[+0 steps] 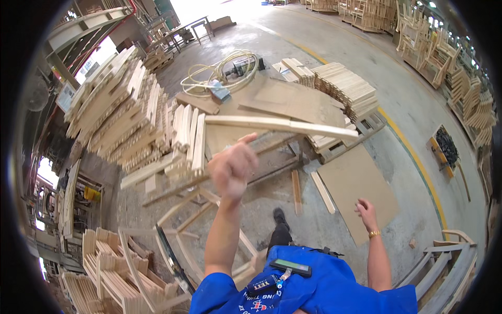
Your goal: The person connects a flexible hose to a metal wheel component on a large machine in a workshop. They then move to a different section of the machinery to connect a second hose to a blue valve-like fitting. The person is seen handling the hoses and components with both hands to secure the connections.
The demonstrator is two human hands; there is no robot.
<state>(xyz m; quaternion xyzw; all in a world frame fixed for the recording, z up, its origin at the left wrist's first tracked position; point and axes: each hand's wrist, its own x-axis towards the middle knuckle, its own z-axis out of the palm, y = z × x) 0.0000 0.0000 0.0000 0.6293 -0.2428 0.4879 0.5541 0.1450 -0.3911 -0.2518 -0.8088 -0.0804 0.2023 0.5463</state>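
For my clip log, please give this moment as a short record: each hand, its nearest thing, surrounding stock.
Left hand: raised, motion-blurred, grip unclear
Nearest to left: long, slightly bent pale wooden bar
Right hand: fingers loosely curled, nothing visible in it
Nearest to right: flat tan rectangular sheet on the floor
Stock left: tall stack of pale wooden pieces
Stock right: pale wooden slats, stacked

Bare-handed work among stacks of pale wood [117,107]
The left grip [234,168], blurred, is raised near a long wooden bar [282,124] that spans the surface [222,137]; the right grip [367,212], fingers loosely bent, hangs above a flat brown board [355,180] on the floor [319,235]. A coiled hose [201,76] lies at the surface's far side.
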